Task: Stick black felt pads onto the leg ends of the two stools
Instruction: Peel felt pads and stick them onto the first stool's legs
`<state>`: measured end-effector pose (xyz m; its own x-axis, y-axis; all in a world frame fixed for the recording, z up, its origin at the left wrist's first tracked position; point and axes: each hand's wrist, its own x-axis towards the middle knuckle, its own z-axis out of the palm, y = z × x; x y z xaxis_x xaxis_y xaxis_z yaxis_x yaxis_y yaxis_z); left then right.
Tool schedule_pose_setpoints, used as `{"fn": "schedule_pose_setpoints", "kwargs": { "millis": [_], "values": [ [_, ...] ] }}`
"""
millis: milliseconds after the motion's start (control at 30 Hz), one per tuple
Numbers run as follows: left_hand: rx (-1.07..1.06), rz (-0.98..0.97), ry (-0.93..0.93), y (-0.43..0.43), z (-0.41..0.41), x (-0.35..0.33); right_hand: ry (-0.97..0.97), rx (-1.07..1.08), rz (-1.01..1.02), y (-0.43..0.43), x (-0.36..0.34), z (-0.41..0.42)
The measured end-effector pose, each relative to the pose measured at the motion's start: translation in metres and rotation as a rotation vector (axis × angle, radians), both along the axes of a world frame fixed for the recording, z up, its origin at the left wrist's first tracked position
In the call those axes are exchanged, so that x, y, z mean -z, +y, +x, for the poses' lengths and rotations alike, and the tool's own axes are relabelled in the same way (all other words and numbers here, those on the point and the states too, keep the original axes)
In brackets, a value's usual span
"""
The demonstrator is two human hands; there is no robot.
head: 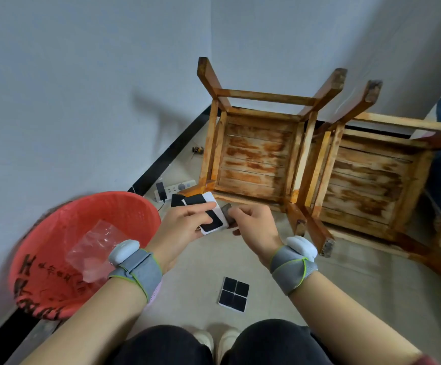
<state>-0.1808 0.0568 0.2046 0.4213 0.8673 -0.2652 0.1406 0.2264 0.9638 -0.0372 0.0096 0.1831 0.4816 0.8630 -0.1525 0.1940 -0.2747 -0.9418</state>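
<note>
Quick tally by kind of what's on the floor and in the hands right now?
Wooden stools, upturned: 2
Felt pad sheets: 2, one on the floor, one held in the left hand
Loose pad pinched by the right hand: 1
Red basket: 1
Power strip: 1
Total: 7

A red plastic basket (56, 259) stands at the left with a clear plastic bag (93, 248) inside it — behind, a white power strip (174, 189) lies on the floor near the black baseboard (166, 156).
</note>
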Motion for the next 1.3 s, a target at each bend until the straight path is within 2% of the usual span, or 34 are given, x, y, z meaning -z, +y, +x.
{"fn": "schedule_pose_setpoints", "kwargs": {
  "millis": [100,200,367,533,700,833,967,1300],
  "values": [
    [-0.048,-0.054,-0.036,0.001,0.011,0.003,0.062,0.076,0.047,-0.016,-0.008,0.024],
    [-0.051,-0.048,0.012,0.003,0.021,0.006,-0.01,0.07,0.087,-0.031,-0.012,0.048],
    [0.118,-0.08,0.166,-0.005,0.063,0.018,-0.072,0.052,0.011,-0.06,0.001,0.083],
    [0.249,-0.129,0.279,-0.016,0.104,0.044,0.083,0.156,0.024,-0.081,0.019,0.102],
    [0.402,0.057,0.491,-0.021,0.139,0.066,-0.051,0.268,-0.061,-0.089,0.045,0.121],
    [0.46,0.148,0.498,-0.024,0.162,0.075,-0.112,0.293,-0.122,-0.084,0.058,0.132],
    [0.443,0.406,0.519,-0.02,0.17,0.084,-0.174,0.278,-0.178,-0.075,0.056,0.134],
    [0.392,0.553,0.596,-0.014,0.184,0.098,-0.315,0.296,-0.333,-0.045,0.064,0.142]
  ]
}}
